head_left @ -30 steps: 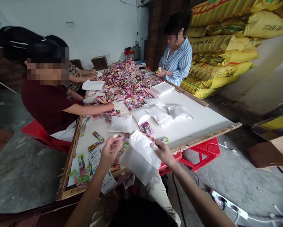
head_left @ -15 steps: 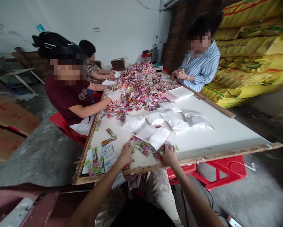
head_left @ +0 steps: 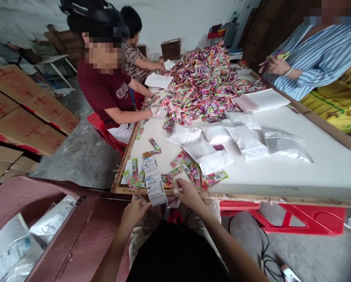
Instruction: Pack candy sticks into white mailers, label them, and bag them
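Observation:
A strip of printed shipping labels (head_left: 154,180) lies over the near left part of the table, its lower end hanging past the wooden edge. My left hand (head_left: 135,212) is below that edge, thumb and fingertips pinched at the strip's lower left corner. Just right of the strip, my right hand (head_left: 189,196) is over the table edge with its fingers curled together; whatever they hold, if anything, is hidden. Small colourful snack packets (head_left: 189,168) lie loose beyond it. Several filled white pouches (head_left: 215,161) rest behind these packets.
A large heap of packets (head_left: 204,86) covers the far table (head_left: 281,172). White bags are stacked (head_left: 265,98) at right. Co-workers sit left, one in a maroon shirt (head_left: 105,94); another in a striped shirt (head_left: 319,58) is at right. A reddish-brown container (head_left: 84,227) holds labelled pouches.
Both hands have left the loose packets. My left hand has come down and left to the label strip; my right hand has shifted left to the table edge. The view has turned left and down.

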`<action>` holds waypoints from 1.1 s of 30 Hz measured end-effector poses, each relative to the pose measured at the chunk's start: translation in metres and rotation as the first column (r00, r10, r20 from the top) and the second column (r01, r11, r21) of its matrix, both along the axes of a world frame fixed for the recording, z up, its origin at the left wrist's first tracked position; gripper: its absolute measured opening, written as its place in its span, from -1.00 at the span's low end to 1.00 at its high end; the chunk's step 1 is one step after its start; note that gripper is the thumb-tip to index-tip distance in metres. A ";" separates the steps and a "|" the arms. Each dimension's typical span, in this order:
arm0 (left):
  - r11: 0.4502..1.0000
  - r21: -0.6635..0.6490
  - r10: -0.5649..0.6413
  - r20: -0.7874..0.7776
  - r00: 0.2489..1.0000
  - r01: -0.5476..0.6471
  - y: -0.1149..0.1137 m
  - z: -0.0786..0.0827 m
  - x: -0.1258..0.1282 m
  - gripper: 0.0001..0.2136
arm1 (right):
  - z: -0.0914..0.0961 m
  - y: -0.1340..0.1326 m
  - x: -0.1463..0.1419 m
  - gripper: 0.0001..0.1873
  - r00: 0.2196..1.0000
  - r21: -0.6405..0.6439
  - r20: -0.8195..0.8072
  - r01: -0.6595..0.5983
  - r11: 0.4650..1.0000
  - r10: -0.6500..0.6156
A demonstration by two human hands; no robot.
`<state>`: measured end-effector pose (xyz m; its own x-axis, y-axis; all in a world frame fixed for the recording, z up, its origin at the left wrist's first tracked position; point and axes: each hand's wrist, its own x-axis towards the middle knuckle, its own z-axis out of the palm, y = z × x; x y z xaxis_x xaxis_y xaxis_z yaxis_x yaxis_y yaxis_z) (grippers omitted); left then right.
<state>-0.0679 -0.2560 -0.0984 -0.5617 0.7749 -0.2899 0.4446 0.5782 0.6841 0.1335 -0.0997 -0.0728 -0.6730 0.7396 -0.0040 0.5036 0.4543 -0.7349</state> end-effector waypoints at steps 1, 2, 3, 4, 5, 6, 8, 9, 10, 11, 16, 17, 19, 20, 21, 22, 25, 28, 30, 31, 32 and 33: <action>0.998 0.053 0.031 0.084 0.996 -0.036 0.001 -0.005 0.007 -0.77 | -0.003 -0.005 -0.016 -0.70 0.999 -0.015 -0.018 -0.031 0.999 0.030; 0.992 0.103 0.054 0.165 0.985 -0.071 0.004 -0.008 0.013 -0.78 | -0.006 -0.008 -0.028 -0.61 0.998 -0.038 -0.039 -0.054 0.998 0.052; 0.984 0.146 0.064 0.236 0.970 -0.101 0.007 -0.010 0.018 -0.78 | -0.008 -0.010 -0.037 -0.55 0.996 -0.062 -0.056 -0.074 0.995 0.071; 0.977 0.180 0.060 0.297 0.953 -0.117 0.011 -0.010 0.022 -0.77 | -0.010 -0.010 -0.042 -0.53 0.993 -0.094 -0.076 -0.098 0.991 0.091; 0.969 0.210 0.047 0.352 0.935 -0.128 0.014 -0.009 0.023 -0.75 | -0.011 -0.009 -0.044 -0.52 0.988 -0.144 -0.109 -0.125 0.982 0.110; 0.958 0.245 0.038 0.411 0.911 -0.151 0.018 -0.005 0.024 -0.72 | -0.011 -0.008 -0.044 -0.52 0.979 -0.214 -0.158 -0.160 0.964 0.127; 0.928 0.304 0.030 0.518 0.855 -0.217 0.025 0.006 0.020 -0.67 | -0.008 -0.006 -0.040 -0.48 0.937 -0.388 -0.316 -0.270 0.881 0.148; 0.912 0.323 0.032 0.559 0.829 -0.253 0.029 0.012 0.018 -0.64 | -0.005 -0.006 -0.038 -0.43 0.901 -0.462 -0.410 -0.338 0.820 0.140; 0.900 0.333 0.034 0.591 0.806 -0.282 0.034 0.019 0.016 -0.63 | -0.002 -0.007 -0.036 -0.36 0.864 -0.506 -0.489 -0.392 0.768 0.119; 0.890 0.343 0.031 0.612 0.790 -0.301 0.039 0.026 0.014 -0.62 | 0.002 -0.007 -0.035 -0.30 0.836 -0.522 -0.540 -0.419 0.743 0.092; 0.813 0.345 -0.023 0.823 0.567 -0.468 0.068 0.053 0.016 -0.59 | 0.020 -0.011 -0.018 -0.28 0.865 -0.472 -0.487 -0.374 0.798 0.118; 0.784 0.342 -0.031 0.855 0.519 -0.518 0.072 0.056 0.018 -0.59 | 0.022 -0.011 -0.013 -0.30 0.876 -0.460 -0.453 -0.390 0.798 0.167; 0.736 0.362 -0.049 0.871 0.489 -0.572 0.075 0.058 0.026 -0.60 | 0.027 -0.008 -0.004 -0.29 0.882 -0.447 -0.426 -0.400 0.800 0.202; 0.728 0.382 -0.064 0.864 0.499 -0.569 0.075 0.057 0.030 -0.61 | 0.029 -0.005 -0.003 -0.27 0.881 -0.444 -0.440 -0.384 0.810 0.175; 0.730 0.403 -0.088 0.856 0.509 -0.552 0.074 0.056 0.035 -0.62 | 0.030 -0.002 -0.003 -0.25 0.875 -0.443 -0.466 -0.357 0.822 0.129; 0.742 0.424 -0.118 0.845 0.522 -0.519 0.072 0.054 0.041 -0.64 | 0.032 0.002 -0.006 -0.23 0.864 -0.441 -0.499 -0.327 0.836 0.074; 0.786 0.471 -0.196 0.804 0.561 -0.400 0.067 0.051 0.052 -0.64 | 0.037 0.014 -0.024 -0.28 0.842 -0.391 -0.539 -0.235 0.890 -0.014; 0.799 0.398 -0.175 0.871 0.460 -0.451 0.068 0.053 0.049 -0.58 | 0.037 0.019 -0.034 -0.44 0.867 -0.251 -0.498 -0.161 0.954 0.015; 0.820 0.270 -0.125 0.945 0.302 -0.504 0.071 0.056 0.041 -0.53 | 0.036 0.017 -0.030 -0.54 0.884 -0.162 -0.454 -0.204 0.966 0.110; 0.836 0.211 -0.102 0.967 0.235 -0.506 0.073 0.057 0.037 -0.53 | 0.036 0.015 -0.026 -0.57 0.887 -0.128 -0.431 -0.239 0.962 0.163; 0.849 0.173 -0.082 0.977 0.198 -0.499 0.075 0.057 0.035 -0.55 | 0.036 0.013 -0.021 -0.61 0.890 -0.098 -0.410 -0.262 0.960 0.201; 0.859 0.157 -0.067 0.978 0.198 -0.488 0.078 0.057 0.033 -0.59 | 0.036 0.011 -0.016 -0.65 0.895 -0.068 -0.390 -0.264 0.962 0.218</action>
